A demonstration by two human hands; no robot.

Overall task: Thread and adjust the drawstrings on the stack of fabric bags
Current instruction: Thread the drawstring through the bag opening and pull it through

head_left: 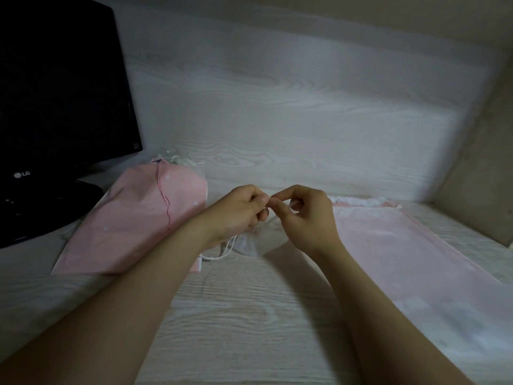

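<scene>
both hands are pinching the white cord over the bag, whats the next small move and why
Probably a short pull on the white cord with the right hand while the left hand steadies it. Both hands pinch the cord just above the white bag top, and loose loops of it hang below the left hand, so there seems to be slack to take up.

A home desk nook, it seemed: a dark LG monitor [55, 93] stood on a pale wood-grain desktop [249, 315], with a matching back panel [277, 93] and beige side panel [480, 173]
</scene>
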